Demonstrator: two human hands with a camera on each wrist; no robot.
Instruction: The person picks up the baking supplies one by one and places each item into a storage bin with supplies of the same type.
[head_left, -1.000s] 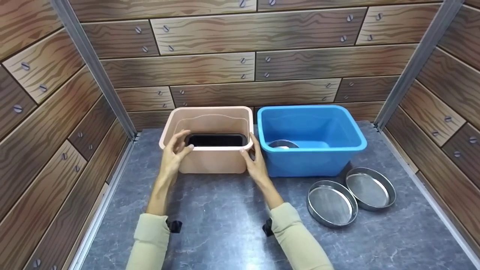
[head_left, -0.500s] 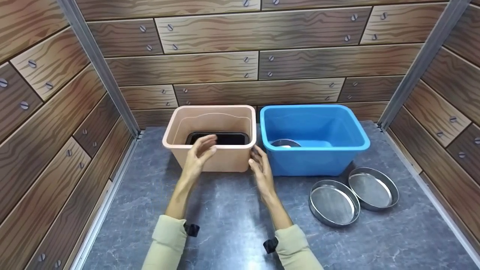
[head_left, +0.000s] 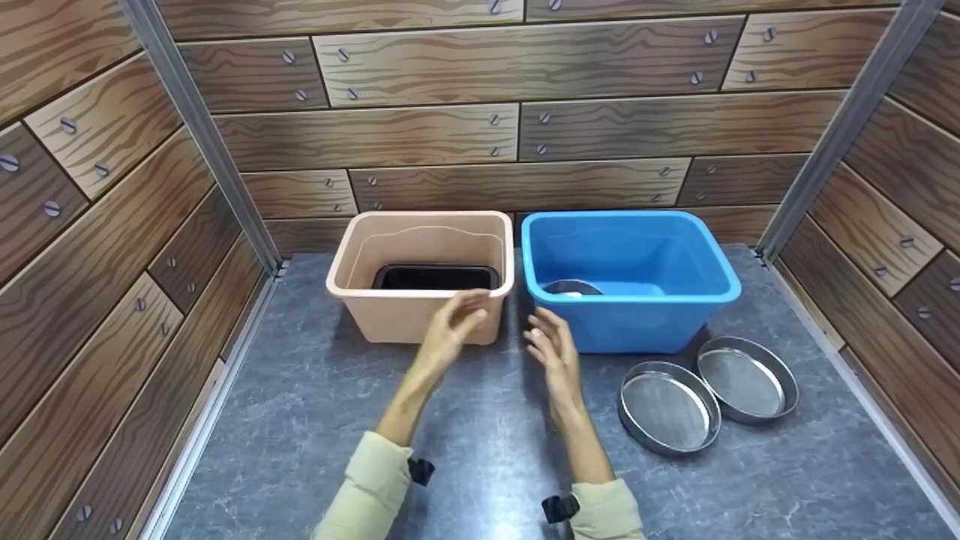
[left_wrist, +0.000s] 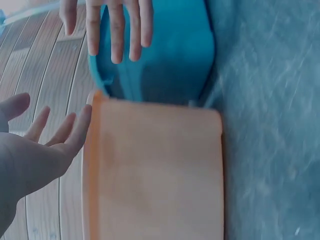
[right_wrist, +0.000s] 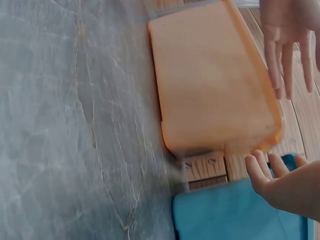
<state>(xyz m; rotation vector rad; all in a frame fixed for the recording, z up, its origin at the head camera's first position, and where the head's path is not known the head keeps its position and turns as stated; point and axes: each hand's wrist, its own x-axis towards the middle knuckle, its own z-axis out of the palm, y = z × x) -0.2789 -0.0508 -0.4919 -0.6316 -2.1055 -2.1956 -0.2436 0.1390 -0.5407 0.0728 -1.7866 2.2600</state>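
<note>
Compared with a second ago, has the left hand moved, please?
Yes, the left hand moved right along the peach bin, from its left end toward its right.

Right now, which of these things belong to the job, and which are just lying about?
Likely the job's:
pink bin, nearest the left hand
black tray inside it
blue bin, nearest the right hand
metal piece inside it

Seemingly lying about, untouched:
near pan
far pan

No readable text, labels, brands, numbers, signs
</note>
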